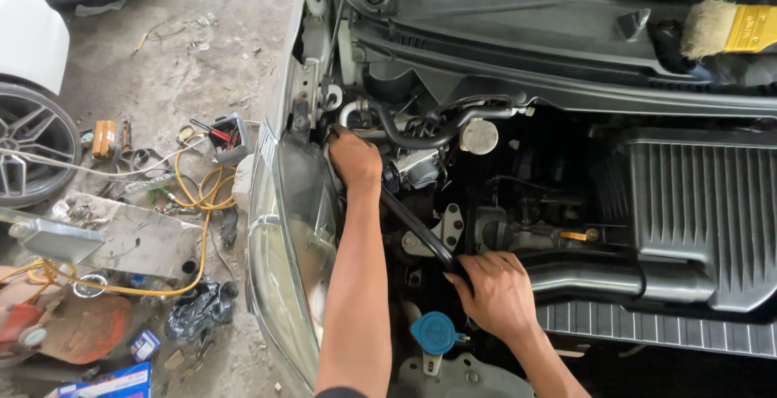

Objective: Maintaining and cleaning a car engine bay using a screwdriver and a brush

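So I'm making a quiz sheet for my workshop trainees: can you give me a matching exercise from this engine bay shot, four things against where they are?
Things:
1. left hand
2. right hand
3. paintbrush
4. blue cap

Places:
A. lying on the cowl near the windscreen
B. gripping the black hose at its lower end
C. low in the bay, just beside the right wrist
D. behind the headlight, at the upper end of the black hose

Pairs: 1-D, 2-B, 3-A, 4-C
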